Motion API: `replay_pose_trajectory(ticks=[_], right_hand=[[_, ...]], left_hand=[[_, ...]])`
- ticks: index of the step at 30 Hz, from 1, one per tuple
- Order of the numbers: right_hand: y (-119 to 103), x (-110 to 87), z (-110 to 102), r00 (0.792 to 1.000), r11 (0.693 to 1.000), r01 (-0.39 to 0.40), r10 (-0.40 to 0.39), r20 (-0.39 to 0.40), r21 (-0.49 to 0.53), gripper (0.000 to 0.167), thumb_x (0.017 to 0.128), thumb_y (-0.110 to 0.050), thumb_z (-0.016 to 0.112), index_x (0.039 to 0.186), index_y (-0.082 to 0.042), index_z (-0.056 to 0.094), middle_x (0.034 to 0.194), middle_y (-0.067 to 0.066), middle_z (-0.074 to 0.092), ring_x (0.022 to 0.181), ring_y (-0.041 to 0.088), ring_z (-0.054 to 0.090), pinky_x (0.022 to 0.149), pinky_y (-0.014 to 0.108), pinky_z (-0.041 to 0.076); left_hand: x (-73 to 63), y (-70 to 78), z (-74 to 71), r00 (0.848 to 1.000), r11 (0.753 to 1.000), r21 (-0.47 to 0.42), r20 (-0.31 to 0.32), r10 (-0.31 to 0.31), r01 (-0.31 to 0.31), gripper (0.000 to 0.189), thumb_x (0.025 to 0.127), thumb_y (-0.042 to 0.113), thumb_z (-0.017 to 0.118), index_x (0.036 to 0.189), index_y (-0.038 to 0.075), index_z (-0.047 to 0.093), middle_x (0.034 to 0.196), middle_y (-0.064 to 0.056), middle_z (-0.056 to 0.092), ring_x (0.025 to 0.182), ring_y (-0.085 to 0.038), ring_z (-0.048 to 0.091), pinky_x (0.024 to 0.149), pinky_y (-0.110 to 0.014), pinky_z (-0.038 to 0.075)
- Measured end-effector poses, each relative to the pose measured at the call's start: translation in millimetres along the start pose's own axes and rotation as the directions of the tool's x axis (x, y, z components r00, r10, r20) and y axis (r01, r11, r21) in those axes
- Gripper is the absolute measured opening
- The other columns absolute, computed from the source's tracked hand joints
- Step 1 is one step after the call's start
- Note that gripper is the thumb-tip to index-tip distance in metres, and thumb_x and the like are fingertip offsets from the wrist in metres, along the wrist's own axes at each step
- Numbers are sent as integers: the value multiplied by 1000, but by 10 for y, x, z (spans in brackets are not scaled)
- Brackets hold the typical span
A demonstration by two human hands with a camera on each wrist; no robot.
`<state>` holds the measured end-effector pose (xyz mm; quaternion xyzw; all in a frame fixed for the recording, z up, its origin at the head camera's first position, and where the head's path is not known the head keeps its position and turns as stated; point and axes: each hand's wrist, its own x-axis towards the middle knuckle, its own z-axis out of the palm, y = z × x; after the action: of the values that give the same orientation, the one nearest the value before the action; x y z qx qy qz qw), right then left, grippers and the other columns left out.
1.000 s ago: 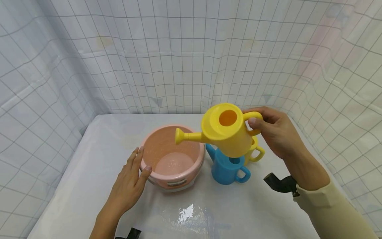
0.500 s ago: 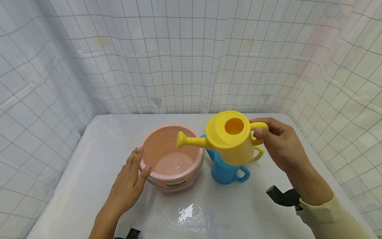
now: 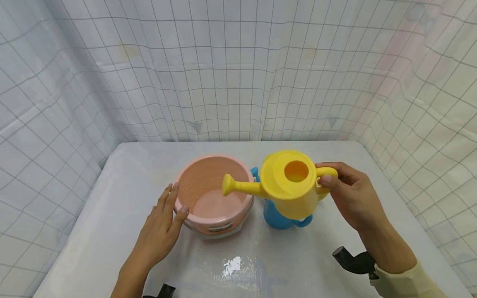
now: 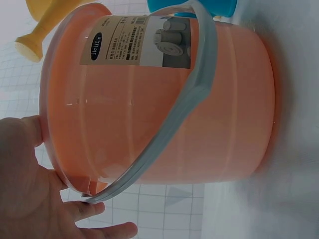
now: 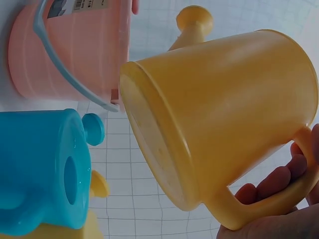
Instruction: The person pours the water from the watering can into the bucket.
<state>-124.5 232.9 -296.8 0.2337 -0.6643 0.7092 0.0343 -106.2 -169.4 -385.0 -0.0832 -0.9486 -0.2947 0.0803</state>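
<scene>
My right hand (image 3: 354,196) grips the handle of a yellow watering can (image 3: 288,196), held up in front of a blue watering can (image 3: 277,217). The raised can's spout reaches left over a pink bucket (image 3: 221,222), and its body looks nearly upright in the head view. In the right wrist view its underside shows, with fingers wrapped through the handle. My left hand (image 3: 158,229) rests on the bucket's left rim, fingers fairly straight and spread. The left wrist view shows the bucket's grey carrying handle (image 4: 172,122) hanging down its side, below a label (image 4: 134,42).
Another yellow watering can (image 5: 93,229) stands behind the blue one, mostly hidden in the head view. A wet, shiny patch (image 3: 234,267) lies on the white tabletop (image 3: 112,186) near the front. Grid-patterned white curtains (image 3: 231,82) enclose the back and sides.
The right hand has lowered the yellow watering can and brought it nearer and slightly right, covering more of the blue one. The left hand and the bucket stay in place.
</scene>
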Motion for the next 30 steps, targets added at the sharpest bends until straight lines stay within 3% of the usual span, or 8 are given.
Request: replay_pose_trajectory(ticks=[3,11,19,30], right_hand=[[25,-45,20,1000,1000,-6,6,-11,7,28,95,7,44,118,2,60,106,0,64,102,16,54,87,24,48],[113,-117,51,997,992,77,-79,24,97,30,93,13,41,118,9,57,104,3,67,99,17,57,85,26,49],[172,-204,66,998,991,63,-66,16,114,31,94,13,40,119,7,57,105,2,66,100,17,57,92,26,48],[277,-307,60,997,988,68,-70,13,141,32,94,14,38,120,9,56,109,5,65,99,16,58,86,26,50]], left_hand=[[-1,0,3,1000,1000,-1,-1,0,0,63,100,41,38,153,29,6,158,-14,15,138,-47,27,105,-70,20],[4,2,9,1000,1000,-2,-7,6,-6,63,100,41,38,153,27,7,158,-15,15,138,-47,27,104,-71,20],[3,5,6,1000,1000,-1,-4,-10,10,63,100,42,38,153,28,6,158,-14,15,140,-46,24,105,-71,20],[1,-4,13,1000,1000,-2,-2,-7,7,63,100,42,38,153,29,6,158,-13,15,139,-46,26,104,-72,20]])
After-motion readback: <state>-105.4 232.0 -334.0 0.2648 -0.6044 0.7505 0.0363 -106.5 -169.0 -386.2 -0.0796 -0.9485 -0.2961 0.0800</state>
